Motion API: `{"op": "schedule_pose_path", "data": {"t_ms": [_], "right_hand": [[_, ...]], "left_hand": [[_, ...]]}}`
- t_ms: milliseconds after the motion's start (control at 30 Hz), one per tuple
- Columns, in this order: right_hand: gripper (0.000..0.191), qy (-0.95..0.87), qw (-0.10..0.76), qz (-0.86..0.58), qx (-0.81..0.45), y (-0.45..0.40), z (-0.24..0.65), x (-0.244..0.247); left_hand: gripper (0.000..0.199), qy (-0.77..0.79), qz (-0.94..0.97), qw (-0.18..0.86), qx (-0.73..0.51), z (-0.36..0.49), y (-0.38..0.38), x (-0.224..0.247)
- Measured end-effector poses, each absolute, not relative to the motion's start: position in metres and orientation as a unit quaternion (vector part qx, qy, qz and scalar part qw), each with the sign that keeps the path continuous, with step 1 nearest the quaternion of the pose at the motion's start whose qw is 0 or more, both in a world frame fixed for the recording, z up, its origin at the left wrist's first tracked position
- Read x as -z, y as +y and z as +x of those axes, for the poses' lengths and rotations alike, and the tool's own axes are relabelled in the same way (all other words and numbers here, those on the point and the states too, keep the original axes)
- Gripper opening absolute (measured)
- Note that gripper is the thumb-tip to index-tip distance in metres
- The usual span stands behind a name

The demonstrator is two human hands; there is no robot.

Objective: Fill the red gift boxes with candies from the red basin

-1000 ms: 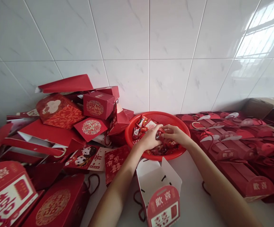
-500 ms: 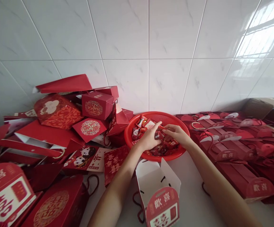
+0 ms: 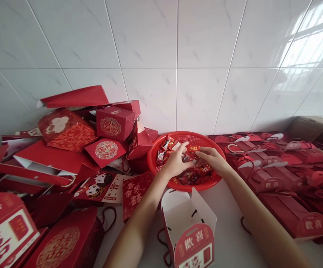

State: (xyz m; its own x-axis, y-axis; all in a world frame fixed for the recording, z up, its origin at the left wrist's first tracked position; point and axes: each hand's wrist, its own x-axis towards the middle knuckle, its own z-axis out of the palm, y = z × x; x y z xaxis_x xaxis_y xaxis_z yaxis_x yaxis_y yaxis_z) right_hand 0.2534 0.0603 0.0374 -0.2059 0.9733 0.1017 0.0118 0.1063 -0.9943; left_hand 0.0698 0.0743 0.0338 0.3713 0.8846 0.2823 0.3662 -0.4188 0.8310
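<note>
Both hands are over a red plastic basket (image 3: 152, 166) of small wrapped candies (image 3: 191, 176). My left hand (image 3: 176, 162) curls its thumb and fingers around dark red wrapped candies (image 3: 186, 156); how many is hidden. Close beside it, my right hand (image 3: 212, 160) pinches a red wrapped candy with yellow print (image 3: 194, 148) at its fingertips. Between my forearms, in front of the basket, stands an open gift box (image 3: 194, 242), white inside, with red printed outside. Its flaps are up and a dark red cord lies at its left side.
A loose heap of red gift boxes (image 3: 66, 132) and cartons rises at the left. Rows of closed red gift boxes (image 3: 290, 206) fill the right side. A brown cardboard box (image 3: 306, 128) sits behind them at far right. White wall tiles (image 3: 150, 37) stand behind the basket.
My right hand has shifted slightly, and the red candy at its fingertips shows its printed side more. My left hand stays over the basket, its fingers a little wider apart.
</note>
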Motion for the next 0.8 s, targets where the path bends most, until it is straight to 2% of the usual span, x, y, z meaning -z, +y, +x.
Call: {"op": "schedule_pose_path", "data": {"t_ms": [267,567,800], "right_hand": [[0.036,-0.577,0.451,-0.435,-0.524,0.06,0.254,-0.037],[0.045,-0.574,0.45,-0.428,-0.534,0.066,0.251,-0.031],[0.048,-0.582,0.444,-0.413,-0.542,0.07,0.252,-0.025]], "left_hand": [[0.074,0.424,0.755,0.328,-0.378,0.069,0.075,-0.033],[0.044,0.391,0.774,0.306,-0.393,0.067,0.076,-0.029],[0.047,0.429,0.768,0.295,-0.373,0.065,0.074,-0.032]]}}
